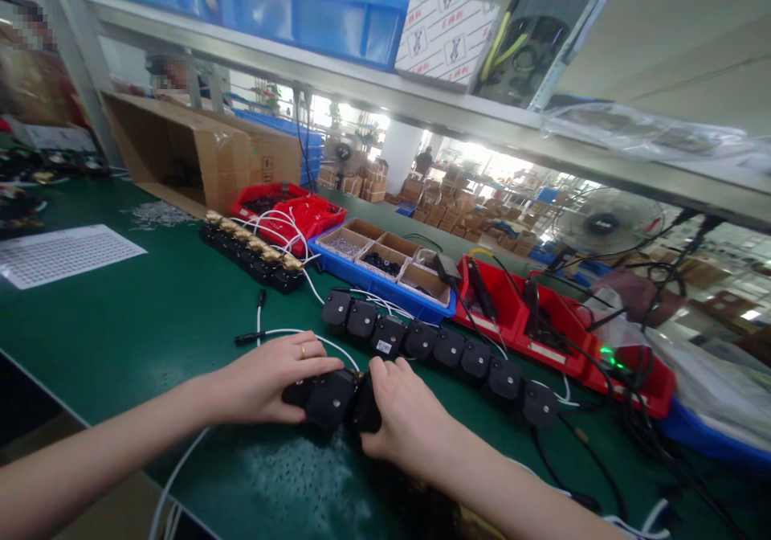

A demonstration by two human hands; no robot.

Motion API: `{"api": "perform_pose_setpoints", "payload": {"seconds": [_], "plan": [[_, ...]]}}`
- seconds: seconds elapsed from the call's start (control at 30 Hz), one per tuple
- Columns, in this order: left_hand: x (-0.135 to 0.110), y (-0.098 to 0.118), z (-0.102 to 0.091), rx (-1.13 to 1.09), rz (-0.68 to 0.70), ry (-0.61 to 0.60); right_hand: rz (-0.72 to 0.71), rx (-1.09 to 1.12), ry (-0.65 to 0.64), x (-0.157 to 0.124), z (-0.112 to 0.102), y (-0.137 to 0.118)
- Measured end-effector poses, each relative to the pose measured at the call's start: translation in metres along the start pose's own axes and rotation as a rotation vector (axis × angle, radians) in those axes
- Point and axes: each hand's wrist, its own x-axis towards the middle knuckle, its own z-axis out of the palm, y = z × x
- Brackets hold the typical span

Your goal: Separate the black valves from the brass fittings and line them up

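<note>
My left hand is curled around a black plastic part on the green bench, fingers pressing its top. Beside it, my right hand grips a second black part, and the two parts touch each other between my hands. A white cable runs from behind my left hand. Just beyond my hands lies a row of several similar black parts, stretching to the right. Another row of black parts with brass fittings lies farther back on the left.
A blue tray with divided compartments and red bins stand behind the rows. A cardboard box lies open at back left, a printed sheet at left. A fan stands at right. A shelf hangs overhead.
</note>
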Motion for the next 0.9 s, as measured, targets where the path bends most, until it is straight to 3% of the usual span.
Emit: {"api": "perform_pose_setpoints", "payload": {"seconds": [0.17,0.3,0.47,0.57,0.63,0.73,0.8,0.9], "plan": [[0.007,-0.008,0.000,0.005,0.008,-0.024,-0.041,-0.004,0.044,0.011,0.005,0.006],[-0.004,-0.004,0.003,0.072,-0.115,0.002,-0.025,0.077,0.090,0.005,0.007,0.016],[-0.027,-0.013,-0.001,0.036,-0.115,-0.019,0.014,0.244,0.123,-0.026,-0.014,0.048],[-0.032,-0.011,-0.004,0.042,-0.114,0.047,0.106,0.271,0.146,-0.054,-0.023,0.066],[-0.027,0.004,-0.004,0.046,-0.093,0.136,0.143,0.283,0.127,-0.074,-0.023,0.071],[-0.009,0.048,-0.003,0.037,0.040,0.268,0.146,0.247,0.033,-0.102,-0.012,0.072],[0.009,0.081,0.002,0.044,0.199,0.233,0.073,0.124,0.005,-0.116,0.005,0.075],[0.037,0.117,0.017,0.062,0.323,0.192,-0.102,-0.167,0.112,-0.129,0.044,0.090]]}}
